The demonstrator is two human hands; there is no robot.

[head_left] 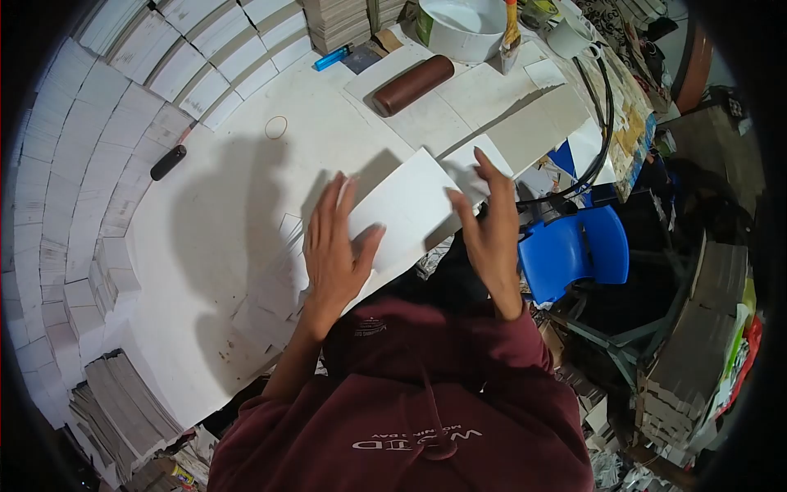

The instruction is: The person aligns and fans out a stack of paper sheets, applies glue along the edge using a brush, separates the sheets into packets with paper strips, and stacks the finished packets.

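A white rectangular piece [403,207], a sheet or a stack of card, lies at the table's front edge; its thickness is hard to judge. My left hand [334,246] is at its left side, fingers stretched and thumb apart over the near left part. To the right, my right hand [492,234] is raised with thumb and forefinger spread and nothing between them. Behind those fingers lies a smaller white piece [485,156], partly hidden by the hand. I cannot tell whether either hand presses on the white piece.
A brown cylinder [413,85], blue lighter [332,57], rubber band [276,127] and dark-handled tool [169,162] lie on the white table [205,271]. Stacked white blocks [90,148] wall the left. Behind stand a white tub [463,33] and brush [511,37]. A blue chair [566,250] is right.
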